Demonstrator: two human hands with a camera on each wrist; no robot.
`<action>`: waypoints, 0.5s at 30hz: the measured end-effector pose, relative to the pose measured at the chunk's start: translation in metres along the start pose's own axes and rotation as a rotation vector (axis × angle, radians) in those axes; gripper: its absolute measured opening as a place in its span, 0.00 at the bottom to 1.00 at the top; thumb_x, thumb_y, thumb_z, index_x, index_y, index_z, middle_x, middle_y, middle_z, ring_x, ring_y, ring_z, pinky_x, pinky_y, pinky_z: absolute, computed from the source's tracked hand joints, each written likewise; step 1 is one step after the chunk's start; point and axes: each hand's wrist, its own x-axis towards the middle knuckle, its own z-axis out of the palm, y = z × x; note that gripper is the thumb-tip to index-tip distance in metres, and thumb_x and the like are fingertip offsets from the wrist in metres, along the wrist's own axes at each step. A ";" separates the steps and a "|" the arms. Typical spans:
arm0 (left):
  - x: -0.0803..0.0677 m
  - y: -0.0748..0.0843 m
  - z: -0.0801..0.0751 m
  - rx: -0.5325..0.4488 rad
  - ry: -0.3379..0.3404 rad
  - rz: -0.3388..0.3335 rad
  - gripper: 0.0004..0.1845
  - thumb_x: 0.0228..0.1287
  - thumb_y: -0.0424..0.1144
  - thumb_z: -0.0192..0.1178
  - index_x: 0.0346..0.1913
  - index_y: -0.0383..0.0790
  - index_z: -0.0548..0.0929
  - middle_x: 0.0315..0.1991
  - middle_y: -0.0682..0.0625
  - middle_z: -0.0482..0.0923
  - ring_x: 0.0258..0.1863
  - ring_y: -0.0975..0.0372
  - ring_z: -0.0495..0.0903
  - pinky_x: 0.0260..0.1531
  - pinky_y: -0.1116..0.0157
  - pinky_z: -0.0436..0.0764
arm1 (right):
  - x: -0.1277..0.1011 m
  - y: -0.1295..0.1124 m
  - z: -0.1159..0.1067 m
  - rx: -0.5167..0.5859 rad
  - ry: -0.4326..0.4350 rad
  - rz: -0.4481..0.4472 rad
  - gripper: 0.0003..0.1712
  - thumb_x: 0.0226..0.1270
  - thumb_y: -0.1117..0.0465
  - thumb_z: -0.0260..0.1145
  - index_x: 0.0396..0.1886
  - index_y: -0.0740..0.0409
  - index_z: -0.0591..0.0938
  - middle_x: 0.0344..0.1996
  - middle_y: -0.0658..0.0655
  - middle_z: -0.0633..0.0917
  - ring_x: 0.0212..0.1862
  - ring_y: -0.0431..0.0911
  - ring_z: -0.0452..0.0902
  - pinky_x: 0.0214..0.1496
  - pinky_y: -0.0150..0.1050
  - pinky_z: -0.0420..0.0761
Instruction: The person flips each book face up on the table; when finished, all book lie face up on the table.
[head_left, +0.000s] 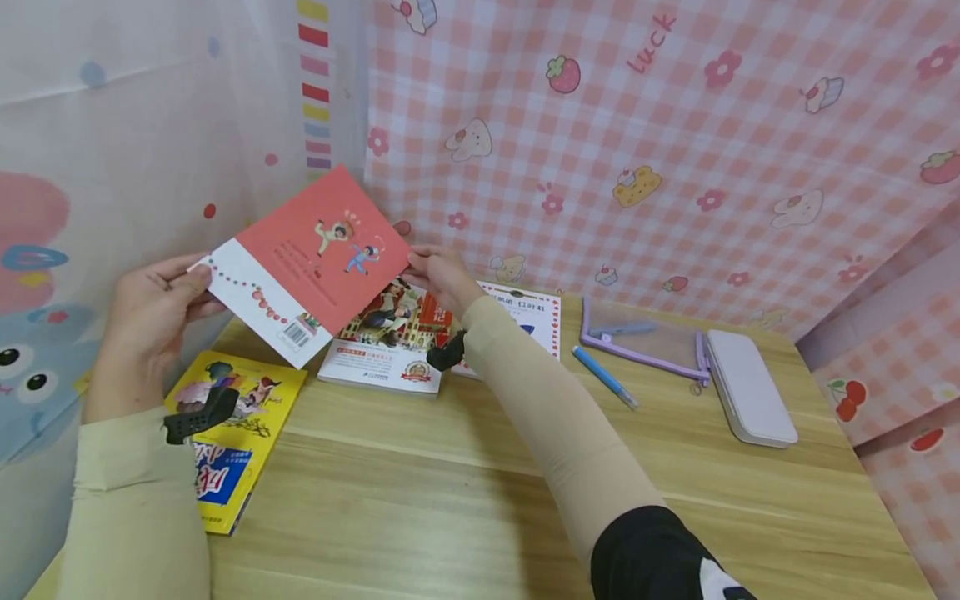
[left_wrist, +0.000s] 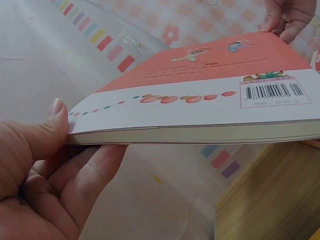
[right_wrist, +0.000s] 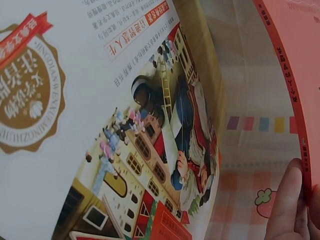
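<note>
A red and white book (head_left: 322, 258) is held tilted above the table, its back cover with the barcode facing up. My left hand (head_left: 153, 325) pinches its lower left corner, thumb on top and fingers underneath, as the left wrist view shows. At the opposite corner my right hand (head_left: 442, 275) grips the book near its spine (right_wrist: 287, 85). Beneath it lies an illustrated storybook (head_left: 382, 362) with a gold seal on its white band. A yellow book (head_left: 247, 417) lies below my left hand, partly hidden by the forearm. A white book with a dotted border (head_left: 551, 325) is partly covered by my right arm.
To the right on the wooden table (head_left: 390, 492) are a blue pen (head_left: 603, 377), a clear pouch with purple edging (head_left: 645, 354) and a pale pencil case (head_left: 750, 387). A pink checked curtain (head_left: 660, 142) hangs behind; a white printed curtain (head_left: 150, 125) hangs at left.
</note>
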 end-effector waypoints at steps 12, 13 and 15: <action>-0.005 0.006 -0.004 -0.036 -0.037 0.060 0.26 0.67 0.45 0.64 0.67 0.42 0.80 0.41 0.61 0.86 0.33 0.67 0.88 0.34 0.73 0.85 | -0.001 0.001 0.004 -0.052 -0.019 0.013 0.19 0.77 0.68 0.59 0.64 0.65 0.79 0.42 0.61 0.85 0.38 0.45 0.83 0.51 0.35 0.84; -0.005 0.007 -0.005 -0.043 -0.047 0.066 0.25 0.68 0.45 0.64 0.66 0.42 0.81 0.40 0.61 0.86 0.33 0.67 0.88 0.34 0.72 0.85 | -0.002 0.002 0.004 -0.059 -0.020 0.012 0.19 0.77 0.68 0.59 0.64 0.65 0.79 0.41 0.60 0.85 0.38 0.45 0.83 0.53 0.37 0.84; -0.006 0.008 -0.007 -0.073 -0.074 0.077 0.21 0.69 0.42 0.63 0.63 0.43 0.83 0.39 0.60 0.87 0.32 0.66 0.89 0.34 0.72 0.85 | -0.002 0.002 0.003 -0.066 -0.024 0.004 0.19 0.77 0.68 0.59 0.64 0.65 0.79 0.40 0.59 0.85 0.38 0.45 0.83 0.58 0.41 0.82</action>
